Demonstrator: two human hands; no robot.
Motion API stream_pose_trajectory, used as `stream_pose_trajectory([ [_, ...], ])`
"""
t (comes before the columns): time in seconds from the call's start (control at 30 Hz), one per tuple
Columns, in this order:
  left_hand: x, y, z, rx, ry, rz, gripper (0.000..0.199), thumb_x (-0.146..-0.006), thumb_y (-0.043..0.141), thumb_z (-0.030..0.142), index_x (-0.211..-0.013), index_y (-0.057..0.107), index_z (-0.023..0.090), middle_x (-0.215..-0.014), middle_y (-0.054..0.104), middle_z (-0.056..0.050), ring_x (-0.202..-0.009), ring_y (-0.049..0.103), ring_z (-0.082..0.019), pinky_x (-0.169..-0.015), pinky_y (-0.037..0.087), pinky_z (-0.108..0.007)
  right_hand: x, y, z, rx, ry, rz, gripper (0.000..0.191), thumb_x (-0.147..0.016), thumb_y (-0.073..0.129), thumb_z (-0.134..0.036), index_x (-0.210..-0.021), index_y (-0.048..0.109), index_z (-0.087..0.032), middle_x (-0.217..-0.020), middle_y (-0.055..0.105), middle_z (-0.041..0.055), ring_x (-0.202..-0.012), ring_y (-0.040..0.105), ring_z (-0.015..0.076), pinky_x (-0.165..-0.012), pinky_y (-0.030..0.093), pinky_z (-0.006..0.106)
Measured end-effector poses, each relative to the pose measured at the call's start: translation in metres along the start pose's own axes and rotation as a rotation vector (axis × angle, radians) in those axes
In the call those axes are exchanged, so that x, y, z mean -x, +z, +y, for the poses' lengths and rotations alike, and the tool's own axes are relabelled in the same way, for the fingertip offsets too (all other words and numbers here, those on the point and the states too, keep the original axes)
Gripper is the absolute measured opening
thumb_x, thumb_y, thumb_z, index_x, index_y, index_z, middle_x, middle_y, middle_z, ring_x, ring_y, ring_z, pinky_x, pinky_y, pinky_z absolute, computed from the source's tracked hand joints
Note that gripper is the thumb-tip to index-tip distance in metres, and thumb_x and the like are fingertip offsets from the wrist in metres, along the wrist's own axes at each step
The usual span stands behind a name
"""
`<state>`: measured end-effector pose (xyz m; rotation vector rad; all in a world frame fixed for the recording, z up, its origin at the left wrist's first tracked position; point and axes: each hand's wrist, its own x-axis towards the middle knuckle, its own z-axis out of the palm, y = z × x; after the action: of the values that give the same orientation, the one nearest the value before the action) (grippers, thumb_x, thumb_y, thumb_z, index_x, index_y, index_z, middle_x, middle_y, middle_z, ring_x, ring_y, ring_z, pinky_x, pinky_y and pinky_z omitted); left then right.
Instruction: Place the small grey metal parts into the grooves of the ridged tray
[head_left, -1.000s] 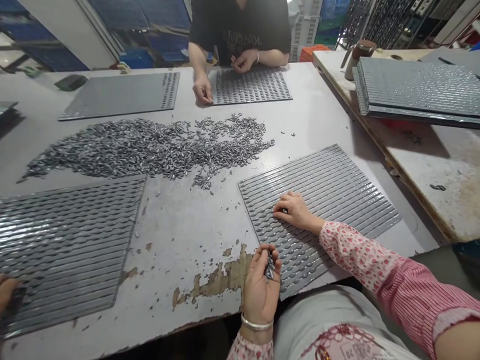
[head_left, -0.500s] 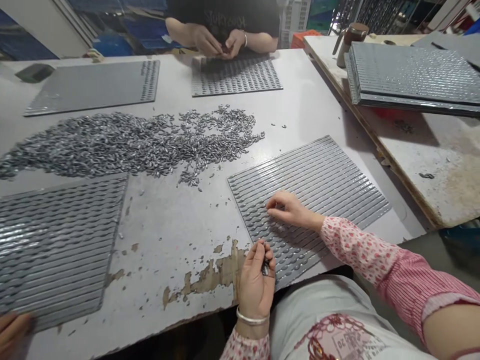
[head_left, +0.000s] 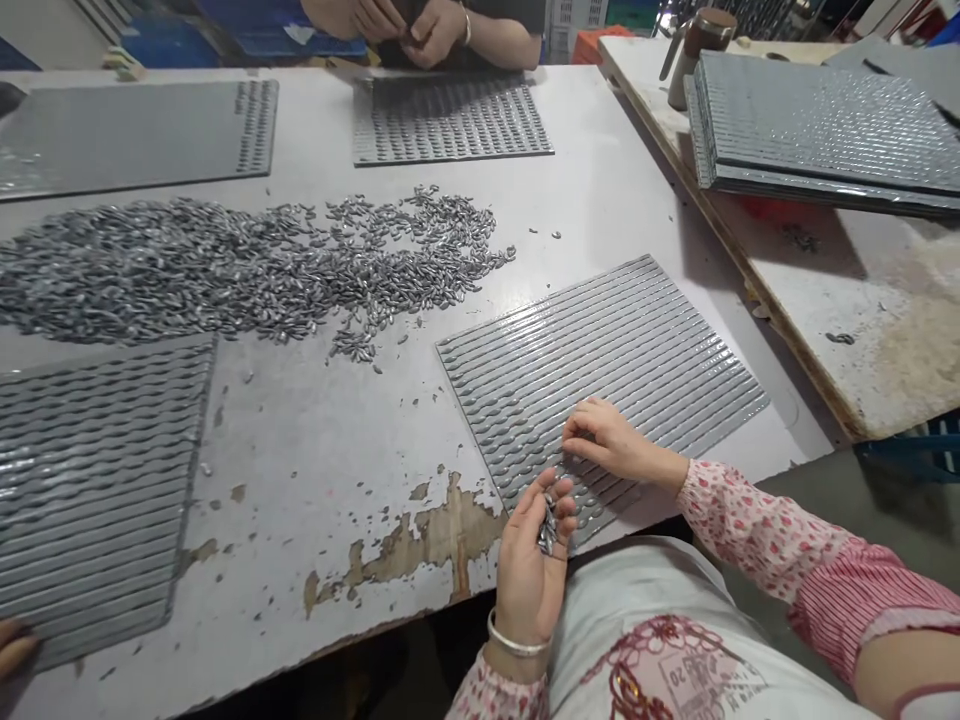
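My left hand [head_left: 529, 565] is cupped palm up at the table's front edge, its fingers curled round several small, shiny grey spindle-shaped pieces [head_left: 547, 525]. Just beyond it, my right hand [head_left: 611, 438] hovers over or touches a grey ridged board [head_left: 645, 340]; thumb and fingertips are drawn together, and whatever they hold is too small to make out. Long parallel grooves run across this board. Along its left part, bead-like bulges sit in the rows, while the right part shows plain ridges.
A long heap of the same grey pieces [head_left: 247, 270] spreads across the white table [head_left: 300, 430]. Another ridged board [head_left: 97, 500] lies left, a person's fingers at its corner. Opposite, a co-worker's hands [head_left: 420, 30] are above a board [head_left: 457, 125]. Stacked boards [head_left: 825, 130] rest on the right-hand table.
My right hand has shifted right on the board, closer to my left hand. The left fingers have loosened, showing more grey pieces. The whole view has shifted slightly.
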<state>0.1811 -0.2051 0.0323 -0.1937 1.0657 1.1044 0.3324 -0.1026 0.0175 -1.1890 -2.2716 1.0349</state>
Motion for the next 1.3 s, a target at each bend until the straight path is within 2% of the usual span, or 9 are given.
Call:
stream_pose_trajectory([
  [0.17,-0.001,-0.004,0.002,0.053,-0.008,-0.043,0.010,-0.077,0.062,0.015,-0.088,0.063,0.014,-0.074,0.062,-0.003,-0.054,0.052,-0.005,-0.048,0.045,-0.014,-0.012,0.007,0.003,0.333,0.026,-0.022,0.015,-0.089,0.054,-0.030,-0.081,0.059,-0.019,-0.084,0.058,0.0040,-0.086,0.044,0.0186,-0.077,0.030,0.032],
  [0.33,-0.001,-0.004,0.003,0.065,-0.044,0.034,0.010,-0.080,0.057,0.009,-0.086,0.064,0.013,-0.085,0.067,-0.007,-0.068,0.063,-0.010,-0.060,0.053,-0.019,-0.017,0.009,0.002,0.437,0.038,-0.048,0.013,-0.086,0.056,-0.028,-0.078,0.058,-0.018,-0.082,0.057,0.0046,-0.085,0.043,0.0194,-0.074,0.029,0.031],
  [0.53,-0.004,0.001,0.006,0.143,-0.056,-0.013,0.024,-0.086,0.049,0.016,-0.103,0.065,0.011,-0.110,0.065,-0.013,-0.100,0.063,-0.020,-0.083,0.054,-0.031,-0.015,0.000,-0.007,0.238,-0.060,-0.009,0.013,-0.088,0.055,-0.027,-0.081,0.059,-0.016,-0.081,0.057,0.0038,-0.080,0.044,0.0169,-0.075,0.034,0.031],
  [0.67,-0.007,0.001,0.006,0.179,0.008,-0.071,0.025,-0.087,0.049,0.021,-0.103,0.066,0.013,-0.118,0.062,-0.011,-0.107,0.058,-0.019,-0.089,0.051,-0.034,-0.011,-0.001,-0.024,0.079,-0.304,-0.171,0.018,-0.087,0.057,-0.034,-0.094,0.064,-0.019,-0.091,0.057,0.0056,-0.087,0.046,0.0178,-0.082,0.037,0.033],
  [0.83,-0.007,-0.001,0.004,0.176,0.040,-0.058,0.024,-0.087,0.049,0.022,-0.102,0.066,0.015,-0.124,0.059,-0.009,-0.110,0.055,-0.019,-0.090,0.051,-0.034,-0.011,0.005,-0.030,0.037,-0.351,-0.234,0.016,-0.085,0.059,-0.029,-0.097,0.065,-0.019,-0.095,0.058,0.0077,-0.092,0.047,0.0194,-0.086,0.039,0.037],
  [0.97,-0.002,0.000,0.007,0.134,0.051,-0.033,0.022,-0.086,0.050,0.015,-0.101,0.066,0.013,-0.116,0.062,-0.010,-0.100,0.060,-0.017,-0.085,0.053,-0.030,-0.011,0.004,-0.022,-0.326,-0.211,-0.185,0.010,-0.086,0.057,-0.026,-0.088,0.060,-0.017,-0.086,0.063,0.0044,-0.083,0.055,0.0149,-0.078,0.045,0.031],
  [1.1,-0.002,-0.004,0.010,0.065,-0.022,-0.059,0.017,-0.082,0.057,0.015,-0.098,0.064,0.012,-0.081,0.063,-0.004,-0.058,0.056,-0.004,-0.050,0.048,-0.012,-0.011,-0.002,-0.007,-0.593,0.072,-0.003,0.008,-0.084,0.056,-0.024,-0.084,0.052,-0.016,-0.087,0.065,0.0040,-0.077,0.060,0.0124,-0.068,0.047,0.025],
  [1.2,-0.003,-0.007,0.011,0.098,-0.037,-0.102,0.010,-0.081,0.061,0.022,-0.087,0.061,0.014,-0.059,0.045,0.006,-0.038,0.032,0.001,-0.033,0.028,-0.010,-0.014,-0.006,0.003,-0.491,0.133,0.039,0.008,-0.082,0.058,-0.023,-0.081,0.054,-0.016,-0.074,0.063,0.0003,-0.066,0.057,0.0103,-0.060,0.044,0.022],
  [1.3,-0.002,-0.006,0.012,0.126,-0.050,-0.103,0.012,-0.082,0.059,0.024,-0.089,0.061,0.015,-0.062,0.043,0.005,-0.043,0.035,-0.001,-0.038,0.032,-0.012,-0.018,-0.009,0.007,-0.241,0.047,0.004,0.009,-0.081,0.061,-0.024,-0.081,0.060,-0.016,-0.070,0.059,-0.0011,-0.062,0.052,0.0094,-0.058,0.041,0.022],
])
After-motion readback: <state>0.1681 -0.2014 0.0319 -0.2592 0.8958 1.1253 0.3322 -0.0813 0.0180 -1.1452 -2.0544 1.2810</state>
